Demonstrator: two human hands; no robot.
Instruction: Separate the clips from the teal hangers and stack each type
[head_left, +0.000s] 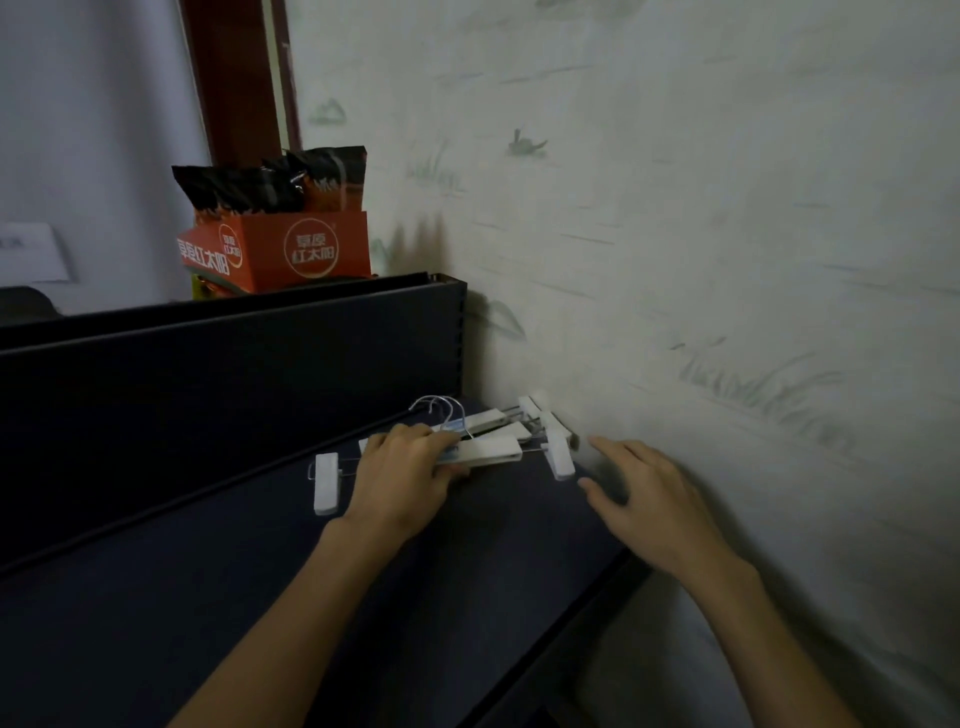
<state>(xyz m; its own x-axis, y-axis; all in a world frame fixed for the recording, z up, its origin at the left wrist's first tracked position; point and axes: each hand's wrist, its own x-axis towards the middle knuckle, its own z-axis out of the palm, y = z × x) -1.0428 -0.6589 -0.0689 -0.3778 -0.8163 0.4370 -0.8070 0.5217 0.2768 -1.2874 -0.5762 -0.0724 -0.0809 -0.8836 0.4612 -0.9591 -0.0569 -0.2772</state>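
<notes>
Pale plastic fills my left hand (402, 475): its fingers curl over the middle of a bundle of clip hangers (488, 441), and the thumb tucks under the front bar, so I am gripping the stack where it lies on the dark blue counter (260, 597). The bars look whitish in this dim light, with a hint of teal showing near my fingertips. Several thin metal hooks (441, 408) rise from the bundle just past my knuckles, fanned close together.

My right hand (644, 493) hovers to the right of the hangers, fingers spread and relaxed, holding nothing; it is blurred, and I cannot tell whether it touches the counter. Its fingertips point toward a white clip (560, 457) at the right end of the bundle, near the wall. More clips (530, 408) cluster behind it, against the corner. Another clip (326, 483) hangs on a wire at the left end, just beside my left wrist, lying flat on the counter.

Behind the hangers a dark raised panel (234, 358) runs along the counter's far edge. Above it stands an orange cardboard box (291, 249) with black snack packets (270, 182) sticking out. Pale wallpaper (675, 208) with faint grass drawings covers the wall on my right.
</notes>
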